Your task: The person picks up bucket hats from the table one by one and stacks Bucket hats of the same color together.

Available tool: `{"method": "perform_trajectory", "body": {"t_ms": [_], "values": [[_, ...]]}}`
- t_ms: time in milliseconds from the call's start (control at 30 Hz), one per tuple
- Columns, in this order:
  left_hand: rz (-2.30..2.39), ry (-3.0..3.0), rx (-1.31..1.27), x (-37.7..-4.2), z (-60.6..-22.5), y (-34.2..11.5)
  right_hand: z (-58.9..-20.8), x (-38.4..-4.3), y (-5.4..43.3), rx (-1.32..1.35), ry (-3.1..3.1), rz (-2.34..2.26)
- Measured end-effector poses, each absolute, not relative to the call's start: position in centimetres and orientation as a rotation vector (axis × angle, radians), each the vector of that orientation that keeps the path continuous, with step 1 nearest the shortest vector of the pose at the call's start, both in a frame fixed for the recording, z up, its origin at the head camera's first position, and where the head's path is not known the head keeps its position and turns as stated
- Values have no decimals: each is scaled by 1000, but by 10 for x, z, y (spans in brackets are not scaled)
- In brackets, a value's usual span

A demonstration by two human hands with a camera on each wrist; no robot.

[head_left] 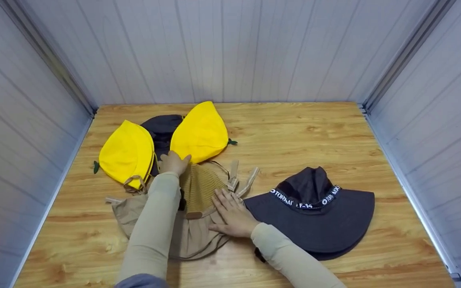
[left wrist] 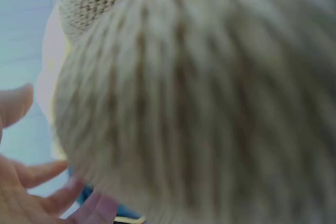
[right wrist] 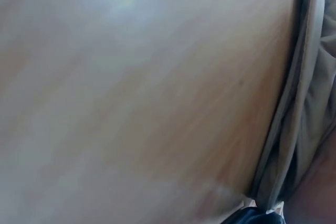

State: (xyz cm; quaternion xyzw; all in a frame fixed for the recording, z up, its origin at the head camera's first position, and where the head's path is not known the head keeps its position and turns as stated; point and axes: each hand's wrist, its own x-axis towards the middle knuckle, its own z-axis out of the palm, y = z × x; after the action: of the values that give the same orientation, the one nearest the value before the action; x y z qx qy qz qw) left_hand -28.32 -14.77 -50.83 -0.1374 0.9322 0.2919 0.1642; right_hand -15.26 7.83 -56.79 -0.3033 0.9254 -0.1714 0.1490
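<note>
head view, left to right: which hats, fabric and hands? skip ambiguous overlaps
leftmost yellow hat → left hand → ribbed tan fabric → right hand → dark brimmed hat

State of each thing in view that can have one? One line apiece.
Left yellow hat: lying on its side
Right yellow hat: lying on its side
Rear dark hat: partly covered, shape unclear
Ribbed brown fabric: creased, over the tan hat
Tan hat: spread, wrinkled
Lettered dark hat: brim spread, crown creased
Left hand: fingers apart, contact unclear
Right hand: fingers spread, resting on fabric
</note>
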Motion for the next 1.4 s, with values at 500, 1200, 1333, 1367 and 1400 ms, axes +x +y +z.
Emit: {"method": "perform_trajectory", "body": {"t_ms": [500,1200,1333,1367,1400], "values": [[992,2672,-512,-290,-521,-156,-568,-153,78,-856,2652,-508],[2264,1881,-855,-297,-500,-131,-561,-156,78,-834,2630,-606],[2255,1881,-827,-294,-498,-121,-554,-163,81,-772,2522,-843],[2226,1912,-816,-293,-498,-119,-551,-165,82,-724,2471,-946],[2197,1940,-802,-291,-497,-116,-548,-167,84,-662,2417,-1063]]}}
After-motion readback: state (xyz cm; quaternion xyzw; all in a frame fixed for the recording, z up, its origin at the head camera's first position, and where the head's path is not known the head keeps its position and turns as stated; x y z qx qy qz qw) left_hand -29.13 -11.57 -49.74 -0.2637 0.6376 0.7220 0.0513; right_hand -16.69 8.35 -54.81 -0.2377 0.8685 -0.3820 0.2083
